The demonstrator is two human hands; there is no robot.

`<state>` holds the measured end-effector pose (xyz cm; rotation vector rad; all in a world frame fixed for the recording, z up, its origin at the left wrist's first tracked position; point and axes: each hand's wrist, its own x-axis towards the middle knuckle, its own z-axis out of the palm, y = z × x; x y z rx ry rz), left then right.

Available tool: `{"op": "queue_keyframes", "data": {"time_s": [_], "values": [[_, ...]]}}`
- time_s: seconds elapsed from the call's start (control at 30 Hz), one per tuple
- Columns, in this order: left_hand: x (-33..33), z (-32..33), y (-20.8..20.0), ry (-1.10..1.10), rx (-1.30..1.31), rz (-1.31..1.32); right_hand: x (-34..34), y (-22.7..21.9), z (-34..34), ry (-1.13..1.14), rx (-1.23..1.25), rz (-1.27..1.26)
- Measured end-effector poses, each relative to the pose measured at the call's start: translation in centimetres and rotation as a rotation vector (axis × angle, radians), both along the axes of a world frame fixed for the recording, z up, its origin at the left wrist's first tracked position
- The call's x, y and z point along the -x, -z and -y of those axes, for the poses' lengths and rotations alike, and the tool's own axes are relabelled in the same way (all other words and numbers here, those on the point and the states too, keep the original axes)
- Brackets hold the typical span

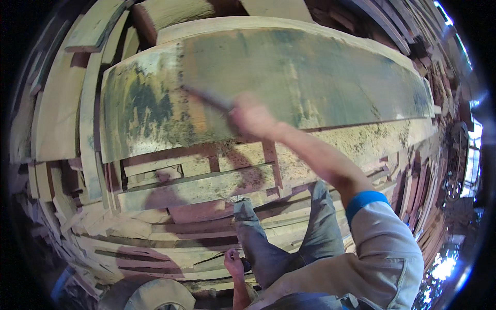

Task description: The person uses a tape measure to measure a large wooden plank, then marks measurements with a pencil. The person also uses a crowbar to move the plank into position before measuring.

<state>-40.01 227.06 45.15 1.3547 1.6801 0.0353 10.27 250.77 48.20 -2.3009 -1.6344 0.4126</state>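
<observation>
A wide wooden board (336,77) lies before me, its face stained grey-green with dark and orange patches. Over its left-centre part is my right hand (253,116), closed round a long dark tool (209,98) whose far end reaches a strip of crumbly dirt on the board. Motion smears hand and tool, so the tool's exact kind does not show. Low beside my left leg, my left hand (234,262) is closed, with a small dark thing (246,265) at its side. A thin dark stick-like line runs from that hand; what the fingers hold is not clear.
Crumbs of dirt are scattered along a pale plank (361,147) at the board's near edge. Stacked planks (62,113) crowd the left side, and more timber (170,243) lies around my legs. A round pale wooden piece (155,295) sits at the lower left.
</observation>
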Motion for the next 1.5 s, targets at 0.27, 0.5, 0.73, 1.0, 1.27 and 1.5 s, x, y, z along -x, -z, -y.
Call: {"op": "queue_keyframes", "data": {"time_s": [0.27, 0.5, 0.73, 1.0, 1.27, 1.5], "values": [[-0.9, 4.0, 3.3, -0.256, 0.262, 0.166, -21.2, 1.9, 3.9, 0.711, 0.297, 0.45], [0.2, 2.8, 3.6, -0.331, 0.358, 0.137, -8.3, 4.3, -13.5, 0.074, -0.093, 0.492], [-1.1, 1.1, 2.7, -0.392, 0.348, 0.149, 10.5, 0.9, -16.5, -0.714, -0.218, 0.238], [-1.6, -0.3, 3.3, -0.489, 0.359, 0.241, -0.4, 1.4, -22.6, 0.017, -0.043, 0.399], [0.1, -0.5, 4.2, -0.504, 0.402, 0.243, 6.5, 3.9, -20.2, -0.596, -0.106, 0.209], [0.3, -1.7, 4.4, -0.505, 0.414, 0.26, 2.1, 0.5, -26.1, 0.036, 0.172, 0.675]]}}
